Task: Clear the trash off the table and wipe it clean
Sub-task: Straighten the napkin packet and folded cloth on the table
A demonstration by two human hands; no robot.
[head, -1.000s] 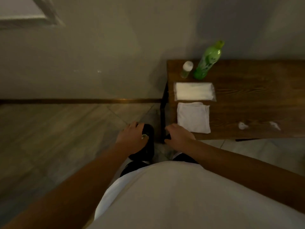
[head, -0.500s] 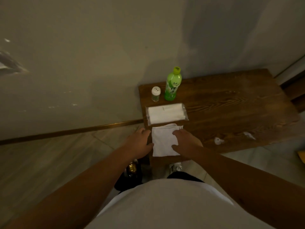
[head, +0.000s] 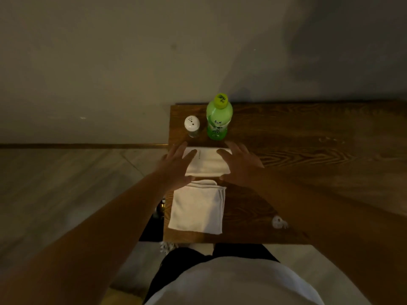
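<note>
A dark wooden table [head: 308, 172] stands against the wall. On its left part lies a white tissue pack [head: 207, 161] in clear wrap. My left hand [head: 176, 167] and my right hand [head: 241, 166] hover at its two sides with fingers spread; whether they touch it I cannot tell. A folded white cloth [head: 198, 208] lies nearer to me. A small crumpled white scrap [head: 278, 222] sits near the front edge, beside my right forearm.
A green drink bottle [head: 218, 119] and a small white-capped shaker [head: 192, 126] stand at the table's back left corner. A dark object [head: 159, 209] sits on the floor at the table's left leg. Tiled floor lies to the left.
Both hands rose from beside the table's corner, passed over the folded cloth and now frame the tissue pack. The camera moved closer over the table.
</note>
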